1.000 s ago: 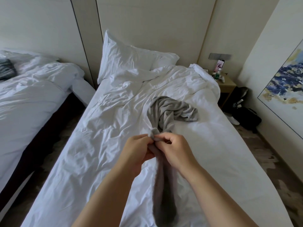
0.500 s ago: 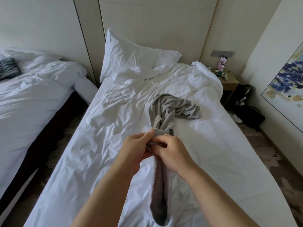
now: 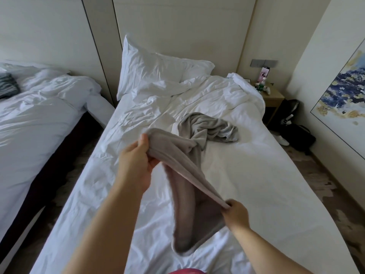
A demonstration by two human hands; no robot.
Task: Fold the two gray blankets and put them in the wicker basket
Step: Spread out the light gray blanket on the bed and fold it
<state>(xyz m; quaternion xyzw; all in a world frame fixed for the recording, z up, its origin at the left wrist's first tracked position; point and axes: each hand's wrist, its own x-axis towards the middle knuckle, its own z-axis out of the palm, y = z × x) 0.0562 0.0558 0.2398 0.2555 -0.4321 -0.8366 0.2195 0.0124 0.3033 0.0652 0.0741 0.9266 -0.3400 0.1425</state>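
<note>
A gray blanket [image 3: 183, 175] hangs stretched between my two hands above the white bed [image 3: 246, 184]. My left hand [image 3: 138, 163] grips its upper edge, thumb on top. My right hand [image 3: 236, 214] pinches the same edge lower and nearer to me. The cloth sags below that edge onto the sheet, and its far part lies bunched in a crumpled heap [image 3: 209, 127] in the middle of the bed. I cannot tell whether that heap is a second blanket. No wicker basket is in view.
Two white pillows [image 3: 158, 68] lean on the headboard. A second white bed [image 3: 35, 119] stands left across a narrow gap, a dark striped cloth [image 3: 7, 88] on it. A nightstand [image 3: 272, 95] with small items and dark bags [image 3: 296, 135] on the floor sit to the right.
My hands, held together on the blanket's edge, have drawn apart: the left went up and away, the right came down toward me, spreading the edge between them.
</note>
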